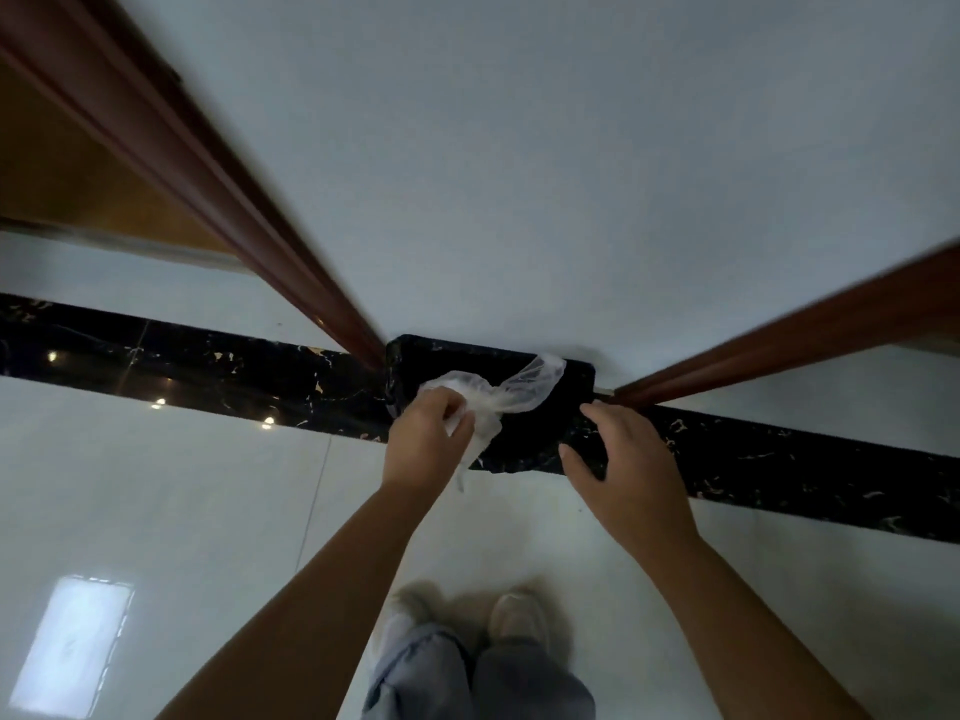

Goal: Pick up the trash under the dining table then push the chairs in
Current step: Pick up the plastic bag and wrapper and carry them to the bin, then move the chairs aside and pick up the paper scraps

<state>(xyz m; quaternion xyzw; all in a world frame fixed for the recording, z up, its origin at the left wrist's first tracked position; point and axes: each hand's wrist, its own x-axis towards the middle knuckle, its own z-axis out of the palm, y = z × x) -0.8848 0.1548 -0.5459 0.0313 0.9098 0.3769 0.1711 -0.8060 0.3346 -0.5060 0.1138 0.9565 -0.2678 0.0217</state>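
Observation:
My left hand (426, 439) is closed on a thin, translucent white plastic bag (511, 394), which trails up and to the right in front of a black marble skirting block. My right hand (623, 465) hovers just to the right of the bag with its fingers spread and nothing in it. No dining table, chairs or floor trash are in view.
A white wall (519, 174) fills the upper view, with brown door frames to its left (208, 174) and right (779, 345). A black marble strip (182, 356) runs across the glossy white tile floor (156, 511). My feet (519, 615) stand close to the wall.

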